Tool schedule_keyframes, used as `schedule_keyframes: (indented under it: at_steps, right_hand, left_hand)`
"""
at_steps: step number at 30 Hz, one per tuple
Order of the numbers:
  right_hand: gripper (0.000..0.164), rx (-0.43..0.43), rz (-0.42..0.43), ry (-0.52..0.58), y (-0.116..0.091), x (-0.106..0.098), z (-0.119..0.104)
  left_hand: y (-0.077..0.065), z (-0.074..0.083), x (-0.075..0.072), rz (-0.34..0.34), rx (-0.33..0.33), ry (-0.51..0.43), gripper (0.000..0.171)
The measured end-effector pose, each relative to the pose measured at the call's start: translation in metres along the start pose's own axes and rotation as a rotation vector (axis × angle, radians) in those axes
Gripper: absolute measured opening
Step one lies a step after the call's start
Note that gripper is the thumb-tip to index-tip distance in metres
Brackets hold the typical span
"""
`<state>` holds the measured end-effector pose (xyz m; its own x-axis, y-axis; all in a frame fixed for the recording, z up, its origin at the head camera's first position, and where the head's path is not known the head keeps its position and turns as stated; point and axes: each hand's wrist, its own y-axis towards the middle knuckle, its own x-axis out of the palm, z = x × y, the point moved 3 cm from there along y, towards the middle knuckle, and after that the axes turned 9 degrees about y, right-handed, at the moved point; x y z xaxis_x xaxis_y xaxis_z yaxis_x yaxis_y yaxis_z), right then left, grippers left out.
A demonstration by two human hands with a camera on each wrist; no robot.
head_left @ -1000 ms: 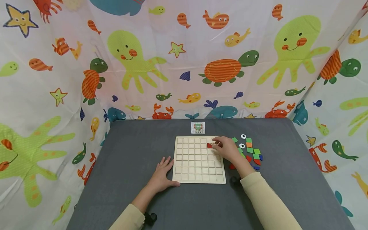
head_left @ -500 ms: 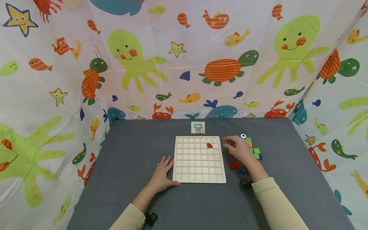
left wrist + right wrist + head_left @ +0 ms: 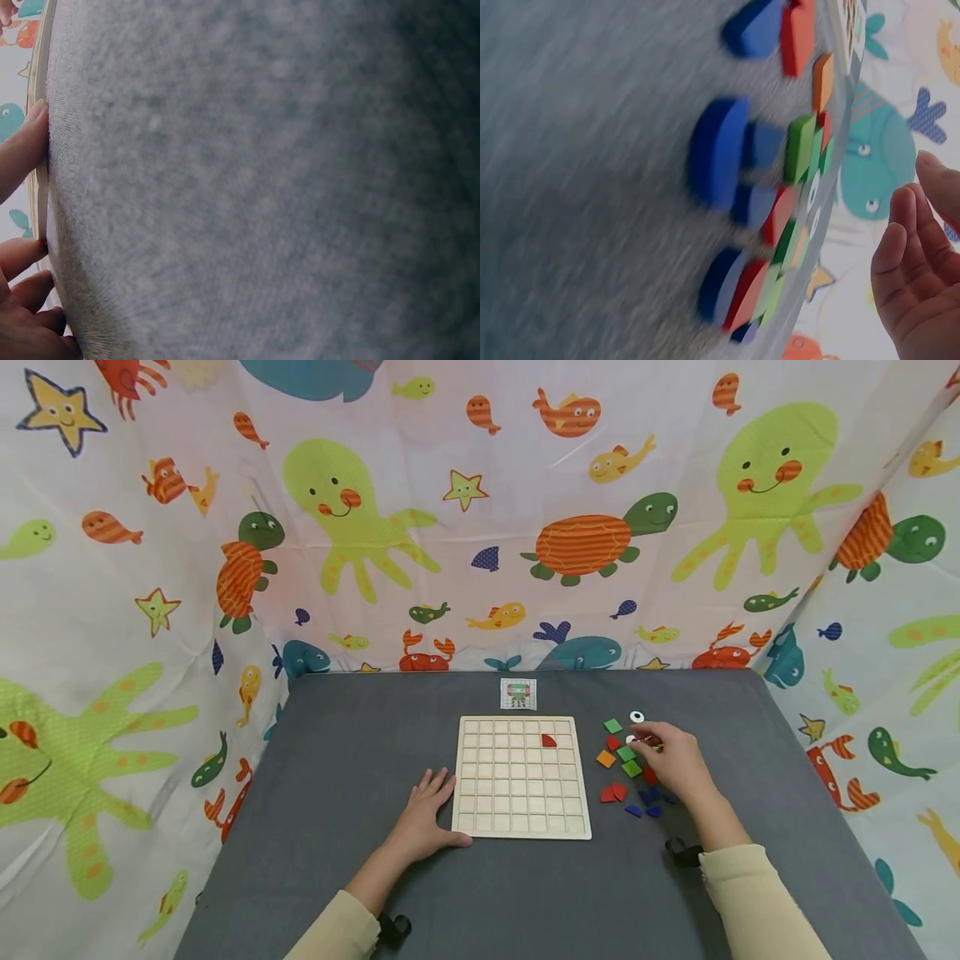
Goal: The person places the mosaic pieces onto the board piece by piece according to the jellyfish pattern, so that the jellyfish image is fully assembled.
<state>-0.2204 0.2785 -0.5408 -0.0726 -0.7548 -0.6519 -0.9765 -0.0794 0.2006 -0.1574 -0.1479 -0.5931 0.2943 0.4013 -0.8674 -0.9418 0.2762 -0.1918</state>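
While LH touches brd, RH nr pcs.

Evenly bright in the head view, with soft shadow toward the near right on the dark grey cloth tabletop. Defocused and darkening to one side in the left wrist view, blur-smeared in the right.

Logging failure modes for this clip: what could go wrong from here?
1. The right hand is over closely grouped loose pieces, so it could knock neighbours aside.
2. The left hand touches the grid board only around its near-left corner, so a push on the right side might pivot it.
3. The red quarter-circle piece rests in the grid board; a bump could unseat it.
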Motion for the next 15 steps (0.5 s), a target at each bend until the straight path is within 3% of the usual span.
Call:
schedule_keyframes:
  at_steps: [15]
  right_hand:
    - [0.03,0.071,0.048,-0.07,-0.017,-0.029,0.027]
  left_hand:
    - [-0.001,-0.002,0.001,-0.003,-0.007,-0.004,0.113]
